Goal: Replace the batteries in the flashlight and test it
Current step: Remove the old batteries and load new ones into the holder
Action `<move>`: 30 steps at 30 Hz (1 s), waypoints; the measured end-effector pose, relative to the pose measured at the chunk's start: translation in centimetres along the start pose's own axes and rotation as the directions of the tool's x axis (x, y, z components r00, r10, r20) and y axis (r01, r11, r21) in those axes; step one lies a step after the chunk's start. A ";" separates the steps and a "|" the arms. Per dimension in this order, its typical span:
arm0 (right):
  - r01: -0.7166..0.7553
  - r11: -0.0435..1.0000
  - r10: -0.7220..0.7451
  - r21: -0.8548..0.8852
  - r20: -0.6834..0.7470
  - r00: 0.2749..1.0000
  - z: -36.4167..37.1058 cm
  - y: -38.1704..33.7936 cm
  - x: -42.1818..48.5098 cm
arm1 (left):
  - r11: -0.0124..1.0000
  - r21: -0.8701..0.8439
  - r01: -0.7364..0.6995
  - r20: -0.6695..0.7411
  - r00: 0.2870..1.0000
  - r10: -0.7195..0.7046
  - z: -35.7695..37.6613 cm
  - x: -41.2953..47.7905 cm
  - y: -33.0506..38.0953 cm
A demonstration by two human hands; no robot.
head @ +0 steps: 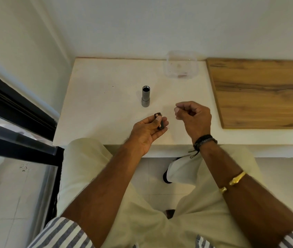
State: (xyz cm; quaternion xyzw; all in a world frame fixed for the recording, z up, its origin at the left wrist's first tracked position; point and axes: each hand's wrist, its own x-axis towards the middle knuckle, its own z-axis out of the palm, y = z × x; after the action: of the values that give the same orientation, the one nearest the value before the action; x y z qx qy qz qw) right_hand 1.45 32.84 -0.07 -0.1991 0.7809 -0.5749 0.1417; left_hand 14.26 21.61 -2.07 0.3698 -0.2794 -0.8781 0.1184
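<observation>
A grey flashlight body (145,96) stands upright on the white table (106,97), its open dark end facing up. Just below it, my left hand (146,133) grips a small black battery holder (160,122) between thumb and fingers, above the table's front part. My right hand (194,116) hovers to the right of the holder, fingers curled loosely with thumb and forefinger near each other; nothing shows in it. The two hands are a short way apart.
A clear plastic container (181,64) sits at the back of the table by the wall. A wooden board (261,92) covers the right side. A dark-framed glass panel (17,122) runs along the left.
</observation>
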 end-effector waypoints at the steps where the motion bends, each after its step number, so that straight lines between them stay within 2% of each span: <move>1: -0.008 1.000 0.008 0.007 -0.002 1.000 -0.1 -0.1 1.2 | 1.000 -0.009 0.003 -0.006 1.000 -0.003 -0.2 0.2 0.1; 7: -0.026 1.000 0.026 0.017 -0.011 1.000 -0.9 -1.8 10.3 | 0.999 -0.051 0.003 -0.026 1.000 -0.004 -0.7 0.8 0.4; 13: -0.074 0.964 0.083 -0.255 0.028 0.996 -0.6 -3.0 18.5 | 0.999 -0.038 0.002 -0.060 0.998 -0.004 -0.7 1.7 0.7; 17: -0.042 0.809 0.146 -0.586 0.130 0.981 0.2 -2.9 22.2 | 0.999 -0.036 0.005 -0.107 0.994 -0.009 -1.0 2.4 0.9; 19: -0.026 0.682 0.210 -0.731 0.162 0.964 0.9 -2.7 23.8 | 0.999 -0.040 0.012 -0.101 0.995 -0.016 -1.1 2.5 1.0; 21: 0.010 0.525 0.194 -0.851 0.131 0.972 1.7 -2.2 24.7 | 0.999 -0.046 0.013 -0.089 0.996 -0.017 -1.1 2.6 1.0; 24: 0.036 0.403 0.171 -0.915 0.113 0.979 2.6 -1.7 25.1 | 0.998 -0.055 0.009 -0.062 0.998 -0.012 -1.0 2.7 0.9; 30: 0.036 0.325 0.165 -0.945 0.094 0.982 3.9 -1.5 25.6 | 0.996 -0.085 0.009 -0.054 0.998 -0.013 -0.7 2.8 1.4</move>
State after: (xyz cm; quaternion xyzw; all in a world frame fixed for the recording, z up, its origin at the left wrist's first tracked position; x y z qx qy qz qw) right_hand -19.10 17.06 0.43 -0.2620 0.9608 0.0100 0.0900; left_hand 12.87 19.06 -3.31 0.3899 -0.2366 -0.8794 0.1368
